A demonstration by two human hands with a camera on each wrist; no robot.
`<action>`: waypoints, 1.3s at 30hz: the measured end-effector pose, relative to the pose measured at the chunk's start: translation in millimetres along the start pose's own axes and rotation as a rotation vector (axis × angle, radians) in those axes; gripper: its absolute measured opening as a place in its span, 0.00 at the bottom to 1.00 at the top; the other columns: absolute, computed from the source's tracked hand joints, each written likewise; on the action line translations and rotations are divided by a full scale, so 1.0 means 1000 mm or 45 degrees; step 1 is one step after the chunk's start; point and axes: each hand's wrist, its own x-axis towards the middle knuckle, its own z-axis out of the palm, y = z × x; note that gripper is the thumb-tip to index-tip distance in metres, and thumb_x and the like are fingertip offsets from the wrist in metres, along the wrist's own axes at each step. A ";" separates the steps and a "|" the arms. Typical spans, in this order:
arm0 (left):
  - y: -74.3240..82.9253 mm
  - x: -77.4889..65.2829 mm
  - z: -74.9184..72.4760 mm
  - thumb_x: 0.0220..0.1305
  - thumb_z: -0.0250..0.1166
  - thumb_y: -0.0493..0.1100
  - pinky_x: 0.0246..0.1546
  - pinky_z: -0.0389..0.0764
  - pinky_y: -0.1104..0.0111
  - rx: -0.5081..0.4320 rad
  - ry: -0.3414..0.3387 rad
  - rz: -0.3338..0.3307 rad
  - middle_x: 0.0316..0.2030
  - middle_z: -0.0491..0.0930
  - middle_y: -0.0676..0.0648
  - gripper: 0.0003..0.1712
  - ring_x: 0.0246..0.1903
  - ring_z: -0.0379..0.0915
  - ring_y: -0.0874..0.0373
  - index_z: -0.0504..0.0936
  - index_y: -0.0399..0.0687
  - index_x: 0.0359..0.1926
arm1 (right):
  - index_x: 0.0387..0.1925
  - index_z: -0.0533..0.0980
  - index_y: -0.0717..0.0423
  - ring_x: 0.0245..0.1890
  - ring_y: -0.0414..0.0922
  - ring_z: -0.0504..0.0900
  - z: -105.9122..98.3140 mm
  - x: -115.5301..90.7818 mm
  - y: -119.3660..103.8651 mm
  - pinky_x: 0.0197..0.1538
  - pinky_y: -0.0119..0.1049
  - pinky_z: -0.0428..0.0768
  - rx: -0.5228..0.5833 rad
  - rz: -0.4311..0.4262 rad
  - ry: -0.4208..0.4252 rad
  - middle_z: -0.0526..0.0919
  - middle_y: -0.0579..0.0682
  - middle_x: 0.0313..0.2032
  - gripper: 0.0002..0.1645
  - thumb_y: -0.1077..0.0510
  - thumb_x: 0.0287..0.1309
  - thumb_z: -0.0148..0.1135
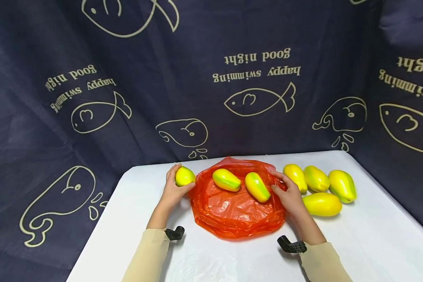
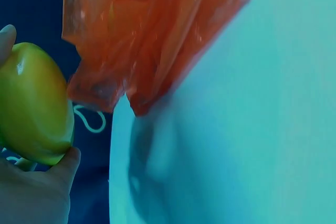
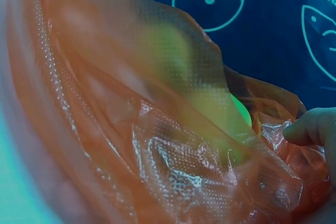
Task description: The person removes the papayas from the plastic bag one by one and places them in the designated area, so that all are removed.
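My left hand grips a yellow-green papaya at the left edge of a red plastic bag. In the left wrist view the thumb and fingertips press on opposite ends of this papaya. The bag lies spread with its mouth wide. Inside it rest two more papayas, one on the left and one on the right. My right hand pinches the bag's right rim, its thumb against the crumpled film in the right wrist view.
To the right of the bag, several papayas sit grouped on the white table. A dark blue curtain with fish drawings hangs behind the table's far edge. A black wrist mount sits on each forearm.
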 end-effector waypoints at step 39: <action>-0.042 0.007 -0.019 0.57 0.72 0.43 0.75 0.49 0.42 0.065 -0.211 -0.100 0.81 0.41 0.46 0.49 0.77 0.45 0.41 0.58 0.60 0.76 | 0.72 0.65 0.46 0.73 0.55 0.60 0.003 0.001 0.005 0.75 0.56 0.62 -0.006 0.061 0.015 0.62 0.55 0.73 0.31 0.64 0.69 0.53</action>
